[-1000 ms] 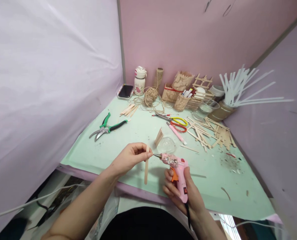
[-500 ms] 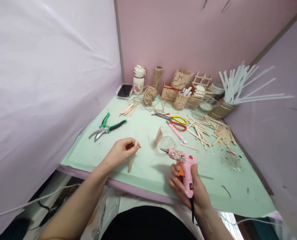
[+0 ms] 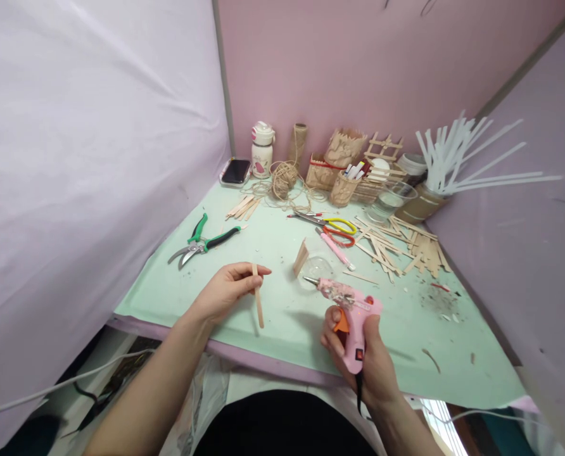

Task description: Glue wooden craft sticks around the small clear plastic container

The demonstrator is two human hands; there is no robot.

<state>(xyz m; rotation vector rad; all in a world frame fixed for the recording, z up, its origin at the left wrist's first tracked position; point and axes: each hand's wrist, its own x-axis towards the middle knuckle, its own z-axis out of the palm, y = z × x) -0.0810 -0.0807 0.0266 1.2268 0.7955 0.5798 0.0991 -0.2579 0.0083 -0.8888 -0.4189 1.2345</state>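
My left hand pinches a wooden craft stick near its upper end, and the stick hangs down over the table's front part. Wrapped in my right hand is a pink hot glue gun with an orange trigger, its metal nozzle pointing left. Just behind the nozzle lies a clear round plastic dish. A small upright panel of wooden sticks leans at the dish's left side. Between my two hands lies bare green table surface.
Green-handled pruning shears lie left, scissors and a pink pen-like tool mid-table. Loose craft sticks spread at right. Along the back stand a bottle, twine, stick-covered containers and white strips.
The craft stick in my left hand has swung so its lower end points more to the right. The glue gun is tilted slightly differently, its nozzle a little higher.
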